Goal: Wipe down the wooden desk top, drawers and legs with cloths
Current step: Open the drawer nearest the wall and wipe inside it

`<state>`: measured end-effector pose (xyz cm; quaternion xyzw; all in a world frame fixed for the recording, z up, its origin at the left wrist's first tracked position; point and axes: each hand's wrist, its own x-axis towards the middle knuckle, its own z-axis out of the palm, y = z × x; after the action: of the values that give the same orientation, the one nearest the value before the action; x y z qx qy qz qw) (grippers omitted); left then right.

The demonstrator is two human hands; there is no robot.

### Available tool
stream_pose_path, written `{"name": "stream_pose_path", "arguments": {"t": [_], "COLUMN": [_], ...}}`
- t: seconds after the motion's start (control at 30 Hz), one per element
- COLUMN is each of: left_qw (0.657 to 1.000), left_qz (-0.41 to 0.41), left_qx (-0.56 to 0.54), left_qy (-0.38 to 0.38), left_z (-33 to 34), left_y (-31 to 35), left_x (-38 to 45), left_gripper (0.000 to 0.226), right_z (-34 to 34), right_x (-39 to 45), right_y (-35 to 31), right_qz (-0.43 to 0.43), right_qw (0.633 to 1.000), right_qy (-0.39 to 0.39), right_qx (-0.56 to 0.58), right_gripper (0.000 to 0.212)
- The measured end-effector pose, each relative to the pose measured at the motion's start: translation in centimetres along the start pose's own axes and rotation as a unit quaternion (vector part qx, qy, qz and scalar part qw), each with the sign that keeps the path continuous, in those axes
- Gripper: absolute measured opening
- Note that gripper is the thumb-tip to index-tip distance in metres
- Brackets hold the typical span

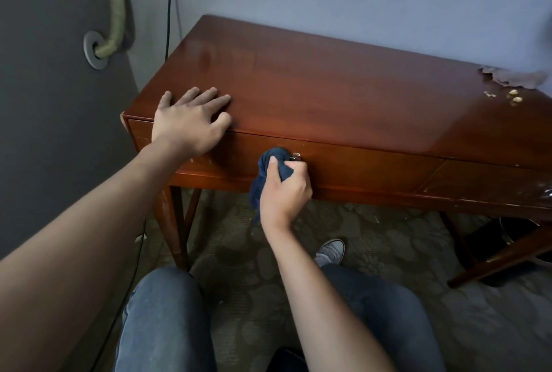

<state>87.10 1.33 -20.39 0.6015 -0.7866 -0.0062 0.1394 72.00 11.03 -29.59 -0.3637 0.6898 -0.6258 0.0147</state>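
Gripping one cloth [270, 174]: two hands, one desk [328, 88].

Wooden counter [328, 94] against the far wall. Left hand [188, 121] lies flat at its near left corner; a torn brownish scrap [513, 79] and pale crumbs [514, 97] lie far right.

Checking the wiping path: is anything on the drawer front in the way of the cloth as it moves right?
Only the small metal knob, right beside the blue cloth gripped in the right hand. Beyond it, the drawer front shows nothing else.
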Motion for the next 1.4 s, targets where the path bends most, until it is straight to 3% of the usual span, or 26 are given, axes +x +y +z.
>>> {"name": "stream_pose_path", "arguments": {"t": [0.1,0.2,0.27,0.43,0.6,0.7,0.83,1.03,1.1,1.17,1.27,1.33,1.4], "left_qw": [1.000,1.000,1.000,1.000,1.000,1.000,0.999,0.993,0.995,0.997,0.995,0.993,0.995], "left_qz": [-0.002,-0.001,0.000,0.000,0.007,0.015,0.036,0.117,0.098,0.072,0.070,0.071,0.084], "left_qx": [0.004,0.001,0.000,0.002,0.005,-0.002,-0.015,-0.001,0.013,0.005,-0.069,-0.088,-0.045], "left_qy": [0.003,0.012,0.010,0.007,-0.012,-0.015,-0.008,-0.004,0.002,0.008,0.019,0.028,0.034], "left_z": [0.0,0.1,0.1,0.0,-0.3,-0.4,-0.4,-0.9,-1.5,-1.7,-1.5,-1.0,-1.0], "left_y": [0.0,-0.1,-0.1,0.0,0.0,-0.2,-1.0,-4.1,-6.3,-8.8,-10.7,-10.4,-10.3], "left_x": [0.0,0.0,0.0,-0.1,-0.1,0.1,-0.1,-1.3,-1.7,-2.5,-3.6,-3.9,-3.8], "left_gripper": [0.059,0.059,0.060,0.059,0.058,0.057,0.055,0.063,0.066,0.068,0.068,0.068,0.076], "right_z": [0.3,-0.3,-1.3,-4.6,-4.7,-2.6,1.2,1.9,1.5,0.7,0.7,1.3,2.2], "right_x": [0.0,1.0,2.5,6.3,5.8,3.9,0.5,-2.2,-1.2,0.4,3.1,2.7,1.3], "right_y": [-0.5,-0.1,-0.1,0.3,0.5,-1.1,-2.1,1.9,0.5,-1.3,-3.0,-2.2,-0.5], "right_qz": [-0.127,-0.310,-0.354,-0.208,-0.098,-0.187,-0.312,-0.283,-0.280,-0.292,-0.302,-0.357,-0.437], "right_qw": [0.985,0.927,0.904,0.963,0.986,0.969,0.929,0.927,0.935,0.946,0.948,0.927,0.889], "right_qy": [-0.007,-0.074,-0.088,-0.007,0.015,0.006,-0.067,-0.154,-0.123,-0.042,0.062,0.051,-0.030], "right_qx": [-0.118,-0.197,-0.222,-0.171,-0.131,-0.158,-0.188,-0.191,-0.179,-0.133,-0.083,-0.101,-0.129], "right_gripper": [0.022,0.023,0.022,0.024,0.022,0.021,0.018,0.022,0.021,0.015,0.015,0.015,0.013]}}
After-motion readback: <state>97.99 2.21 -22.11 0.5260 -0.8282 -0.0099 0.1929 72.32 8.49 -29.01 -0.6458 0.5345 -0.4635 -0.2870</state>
